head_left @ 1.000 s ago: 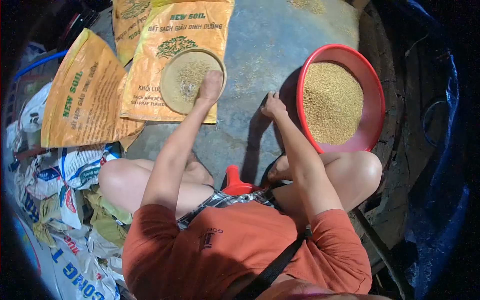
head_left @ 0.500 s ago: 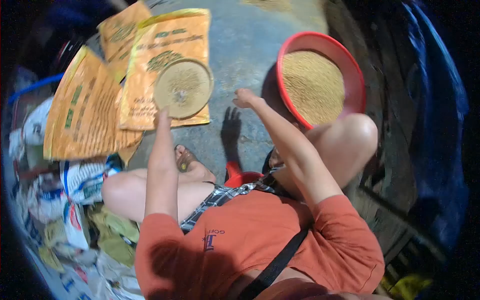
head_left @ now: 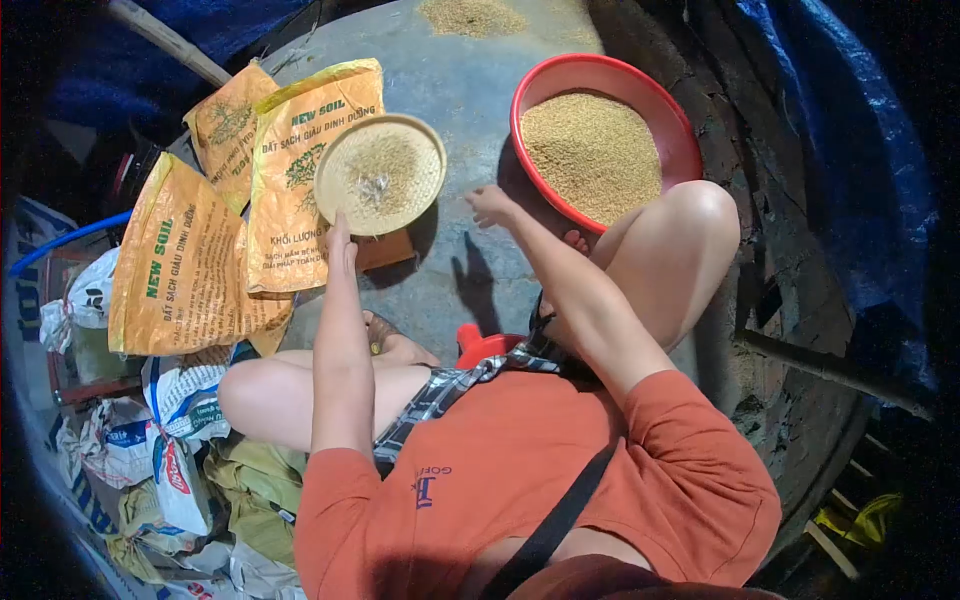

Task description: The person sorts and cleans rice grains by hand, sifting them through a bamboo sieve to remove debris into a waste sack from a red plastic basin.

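Observation:
My left hand (head_left: 341,232) grips the near rim of a round, shallow woven winnowing basket (head_left: 408,178), thumb on top. Grain and a small pale clump lie in the basket, which is over the yellow-orange bags and the floor. To its right, my right hand (head_left: 490,206) hovers above the concrete with nothing in it. Its fingers are partly apart, and a spread-finger shadow falls below. Beyond that hand stands a large red basin (head_left: 683,130) filled with golden grain (head_left: 590,150).
Several orange soil bags (head_left: 190,270) lie at the left. Below them are crumpled white sacks (head_left: 185,480). A red plastic item (head_left: 490,347) sits between my legs. Some grain (head_left: 470,15) is spread on the far floor. Blue tarpaulin (head_left: 860,180) hangs at the right.
The winnowing basket and my left hand have moved slightly right, off the bags' edge. The whole view has shifted, showing more of the far floor. My right hand stays beside the basin.

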`<state>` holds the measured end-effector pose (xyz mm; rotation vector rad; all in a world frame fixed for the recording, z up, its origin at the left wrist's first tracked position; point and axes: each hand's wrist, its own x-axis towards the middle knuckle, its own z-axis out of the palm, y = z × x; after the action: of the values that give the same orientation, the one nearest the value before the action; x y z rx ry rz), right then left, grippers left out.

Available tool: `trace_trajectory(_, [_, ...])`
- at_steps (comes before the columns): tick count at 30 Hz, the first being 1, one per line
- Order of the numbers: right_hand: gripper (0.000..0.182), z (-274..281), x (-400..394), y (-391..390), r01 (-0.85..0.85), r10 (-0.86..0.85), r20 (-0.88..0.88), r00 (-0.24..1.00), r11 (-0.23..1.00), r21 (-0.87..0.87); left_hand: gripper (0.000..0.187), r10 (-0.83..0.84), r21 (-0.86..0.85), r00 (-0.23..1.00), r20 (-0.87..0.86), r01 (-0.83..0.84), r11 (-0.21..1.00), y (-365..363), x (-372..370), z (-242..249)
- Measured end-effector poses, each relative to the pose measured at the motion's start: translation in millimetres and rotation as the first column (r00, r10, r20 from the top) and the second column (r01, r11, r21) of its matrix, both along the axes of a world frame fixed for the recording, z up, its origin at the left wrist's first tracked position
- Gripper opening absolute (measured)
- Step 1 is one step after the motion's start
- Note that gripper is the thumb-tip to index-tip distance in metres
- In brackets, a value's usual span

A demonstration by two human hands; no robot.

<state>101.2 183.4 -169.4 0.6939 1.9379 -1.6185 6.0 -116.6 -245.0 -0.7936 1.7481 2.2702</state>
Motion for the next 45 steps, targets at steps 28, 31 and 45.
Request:
trace_trajectory(28, [0.035, 23, -3, 25, 0.276, -0.057, -0.35, 0.935, 0.735, 0.619, 0.043, -0.299, -0.762, 0.951, -0.073, 0.141, 0.633, 92, 18, 64])
trace_trajectory(31, [0.031, 32, -5, 16, 0.273, -0.021, -0.378, 0.926, 0.73, 0.627, 0.042, -0.219, -0.78, 0.96, -0.175, 0.0, 0.625, 89, 13, 57])
trace_trajectory(45, [0.029, 0, -5, 18, 0.284, 0.008, -0.389, 0.921, 0.668, 0.688, 0.046, -0.299, -0.882, 0.953, 0.041, 0.175, 0.438, 86, 3, 47])
